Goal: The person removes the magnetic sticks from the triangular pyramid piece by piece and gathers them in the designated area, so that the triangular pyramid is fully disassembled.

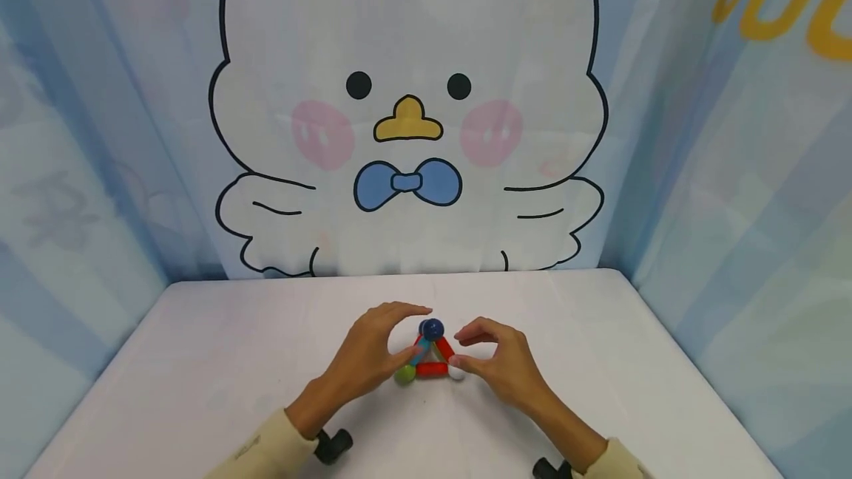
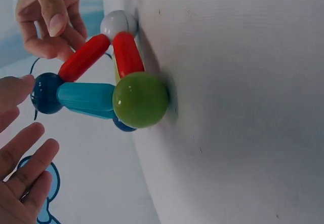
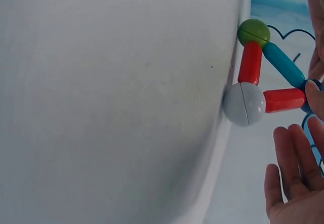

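Observation:
A small ball-and-rod construction toy stands on the table between both hands. A dark blue ball (image 1: pixel 433 329) tops it, with a green ball (image 1: pixel 404 375) and a white ball (image 1: pixel 455 372) at the base corners. One red rod (image 1: pixel 432 369) joins the base balls; another red rod (image 2: pixel 84 58) and a turquoise rod (image 2: pixel 86 95) slope to the top. A second blue ball (image 2: pixel 124 125) is mostly hidden behind. My left hand (image 1: pixel 370 350) curves loosely around the left side, its thumb by the top ball. My right hand (image 1: pixel 511 362) is at the right, fingers extended, thumb seemingly touching the top ball.
The white-covered table (image 1: pixel 233 361) extends around the toy. Behind it hangs a cloth backdrop (image 1: pixel 409 235) with a cartoon bird, and blue-striped cloth walls (image 1: pixel 752 191) rise at both sides. Dark wrist devices (image 1: pixel 333 446) sit beside the sleeves.

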Tool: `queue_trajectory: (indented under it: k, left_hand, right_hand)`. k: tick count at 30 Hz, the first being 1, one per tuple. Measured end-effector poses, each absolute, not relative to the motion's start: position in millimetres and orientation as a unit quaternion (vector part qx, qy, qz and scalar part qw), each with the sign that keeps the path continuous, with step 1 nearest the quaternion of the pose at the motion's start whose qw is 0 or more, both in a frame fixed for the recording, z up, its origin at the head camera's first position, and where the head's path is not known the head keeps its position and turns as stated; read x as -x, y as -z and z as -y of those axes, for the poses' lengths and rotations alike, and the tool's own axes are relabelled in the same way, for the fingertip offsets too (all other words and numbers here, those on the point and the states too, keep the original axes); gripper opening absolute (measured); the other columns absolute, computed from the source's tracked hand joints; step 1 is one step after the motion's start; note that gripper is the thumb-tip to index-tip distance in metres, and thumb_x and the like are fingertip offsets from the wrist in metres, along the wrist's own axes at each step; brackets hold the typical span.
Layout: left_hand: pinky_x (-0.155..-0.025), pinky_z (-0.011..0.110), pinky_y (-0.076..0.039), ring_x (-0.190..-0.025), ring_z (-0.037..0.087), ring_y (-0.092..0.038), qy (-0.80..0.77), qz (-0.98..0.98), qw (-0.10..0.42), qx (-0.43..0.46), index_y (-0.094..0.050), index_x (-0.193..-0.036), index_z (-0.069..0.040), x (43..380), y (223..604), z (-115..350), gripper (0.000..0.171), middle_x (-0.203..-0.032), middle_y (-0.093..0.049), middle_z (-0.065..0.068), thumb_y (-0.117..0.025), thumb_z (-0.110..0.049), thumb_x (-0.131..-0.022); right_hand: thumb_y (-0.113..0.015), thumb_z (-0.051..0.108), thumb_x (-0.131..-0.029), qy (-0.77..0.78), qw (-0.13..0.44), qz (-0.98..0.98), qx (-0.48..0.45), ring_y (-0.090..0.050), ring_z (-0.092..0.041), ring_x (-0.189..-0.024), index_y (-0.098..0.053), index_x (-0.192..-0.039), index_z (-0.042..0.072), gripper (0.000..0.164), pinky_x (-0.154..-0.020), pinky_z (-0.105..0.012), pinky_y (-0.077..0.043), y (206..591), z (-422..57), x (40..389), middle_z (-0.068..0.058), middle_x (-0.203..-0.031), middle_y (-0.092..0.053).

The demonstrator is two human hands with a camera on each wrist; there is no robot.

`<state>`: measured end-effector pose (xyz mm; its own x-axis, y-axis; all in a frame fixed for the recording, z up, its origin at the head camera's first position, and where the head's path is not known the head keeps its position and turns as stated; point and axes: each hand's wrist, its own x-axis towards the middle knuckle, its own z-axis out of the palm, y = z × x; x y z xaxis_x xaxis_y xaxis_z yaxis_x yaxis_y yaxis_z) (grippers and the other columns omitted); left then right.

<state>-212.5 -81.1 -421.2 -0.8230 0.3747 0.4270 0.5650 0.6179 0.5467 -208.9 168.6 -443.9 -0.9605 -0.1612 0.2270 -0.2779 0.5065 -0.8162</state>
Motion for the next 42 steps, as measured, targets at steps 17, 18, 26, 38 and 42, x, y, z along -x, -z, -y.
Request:
queue_trajectory:
  k: [17,18,26,38,42]
  left_hand:
    - [-0.111,0.045,-0.054,-0.126,0.022,-0.071,0.373,0.866,0.097,0.318,-0.072,-0.132,-0.018,236.0,424.2,59.9,0.047,-0.131,-0.075,0.000,-0.084,-0.003,-0.089]
    - [-0.110,0.045,-0.055,-0.125,0.021,-0.071,0.371,0.866,0.098,0.321,-0.072,-0.131,-0.017,236.2,424.6,59.8,0.047,-0.130,-0.076,0.000,-0.085,-0.002,-0.088]
    - [-0.106,0.045,-0.057,-0.118,0.019,-0.073,0.365,0.866,0.100,0.327,-0.073,-0.125,-0.015,236.3,428.3,58.5,0.045,-0.124,-0.077,0.001,-0.086,0.003,-0.085]
    - [-0.110,0.046,-0.055,-0.119,0.020,-0.073,0.375,0.867,0.100,0.313,-0.073,-0.124,-0.018,233.8,429.7,57.9,0.044,-0.122,-0.077,-0.002,-0.085,0.001,-0.087]
    - [-0.111,0.046,-0.054,-0.121,0.020,-0.072,0.379,0.866,0.100,0.310,-0.073,-0.125,-0.019,234.6,430.4,56.4,0.044,-0.123,-0.077,-0.003,-0.085,0.000,-0.087]
  right_hand:
    - [-0.092,0.009,-0.082,-0.500,0.062,0.851,-0.151,-0.078,-0.013,-0.089,-0.076,-0.094,0.017,0.022,-0.092,-0.047,-0.063,445.1,-156.2,226.9,0.003,-0.095,-0.080]
    - [-0.092,0.009,-0.081,-0.502,0.062,0.850,-0.150,-0.077,-0.012,-0.087,-0.076,-0.094,0.017,0.022,-0.090,-0.044,-0.063,445.8,-155.7,227.3,0.002,-0.095,-0.080]
    - [-0.094,0.006,-0.078,-0.501,0.068,0.851,-0.142,-0.076,-0.008,-0.079,-0.075,-0.094,0.016,0.026,-0.079,-0.027,-0.062,447.6,-152.8,226.6,-0.003,-0.093,-0.080]
    - [-0.095,0.007,-0.077,-0.488,0.077,0.861,-0.124,-0.077,-0.007,-0.075,-0.076,-0.089,0.020,0.026,-0.073,-0.023,-0.058,445.5,-149.7,223.6,0.006,-0.086,-0.080]
    - [-0.095,0.007,-0.077,-0.479,0.085,0.864,-0.128,-0.077,-0.007,-0.076,-0.075,-0.089,0.020,0.026,-0.073,-0.023,-0.058,444.3,-150.4,222.7,0.007,-0.086,-0.080]
